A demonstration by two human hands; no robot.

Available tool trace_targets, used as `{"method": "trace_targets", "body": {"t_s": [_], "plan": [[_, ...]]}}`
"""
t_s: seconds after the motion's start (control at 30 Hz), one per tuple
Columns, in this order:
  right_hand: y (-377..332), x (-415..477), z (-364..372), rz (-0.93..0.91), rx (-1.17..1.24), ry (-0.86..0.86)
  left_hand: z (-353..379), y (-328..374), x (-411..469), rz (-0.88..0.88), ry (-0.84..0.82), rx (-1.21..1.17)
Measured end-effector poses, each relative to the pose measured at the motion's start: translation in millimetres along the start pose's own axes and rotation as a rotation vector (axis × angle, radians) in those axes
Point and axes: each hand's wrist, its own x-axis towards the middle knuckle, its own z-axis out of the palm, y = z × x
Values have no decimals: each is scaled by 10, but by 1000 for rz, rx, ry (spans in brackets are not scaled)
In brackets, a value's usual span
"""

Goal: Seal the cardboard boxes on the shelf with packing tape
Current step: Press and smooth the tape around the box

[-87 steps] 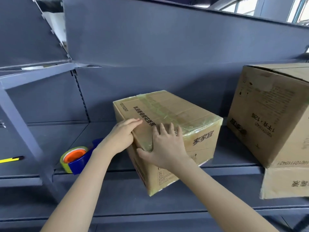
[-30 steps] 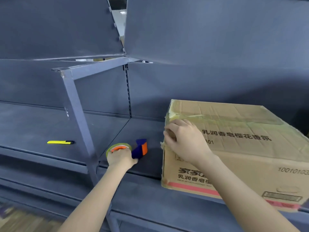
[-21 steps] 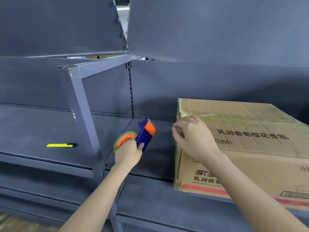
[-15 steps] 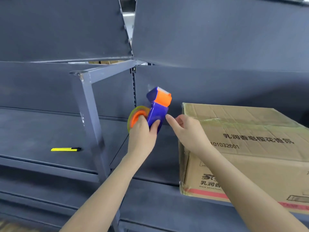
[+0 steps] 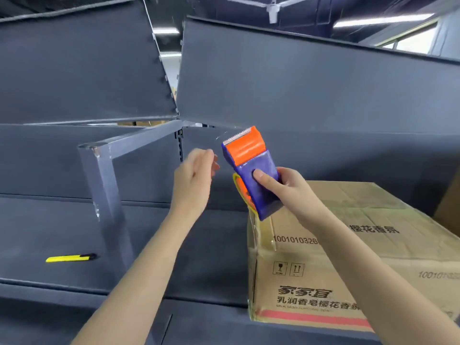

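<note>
Above box (image 5: 373,212) corner: right hand (image 5: 286,188) grips tape dispenser (image 5: 251,158); left hand (image 5: 194,175) pinch unclear. We anchor strip on side face first, keep taut.

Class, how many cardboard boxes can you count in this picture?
2: one cardboard box on the shelf at lower right; a sliver of a second box at the far right edge. Others may be hidden.

Bare shelf (image 5: 219,257) runs between the grey post (image 5: 107,195) on the left and the cardboard box (image 5: 361,245) on the right; the left hand (image 5: 194,175) hangs above this gap. The post and its slanted crossbar (image 5: 144,138) bar a straight reach to the yellow knife (image 5: 71,257) in the next bay. The right hand (image 5: 288,188) and tape dispenser (image 5: 251,168) crowd the air over the box's top left corner. The back panel (image 5: 311,83) closes the rear.
</note>
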Motion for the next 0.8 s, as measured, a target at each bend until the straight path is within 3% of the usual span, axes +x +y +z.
{"method": "trace_targets", "body": {"t_s": [0.07, 0.13, 0.27, 0.47, 0.57, 0.7, 0.8], "plan": [[-39, 1, -165, -15, -126, -26, 42, 145, 293, -273, -145, -179], [-73, -12, -319, -11, -169, -59, 113, 211, 444, -430, -328, -248], [-142, 0, -556, 17, -208, -87, 234, 184, 495, -430, -534, -230], [-127, 60, -784, 31, -315, -95, 455, 127, 419, -344, -552, -182], [-62, 110, -840, 13, -416, -8, 534, 95, 364, -330, -566, -126], [19, 221, -852, -49, -605, 114, 656, 67, 320, -401, -459, -110], [90, 328, -920, -68, -705, 90, 721, 17, 295, -437, -383, -97]]}}
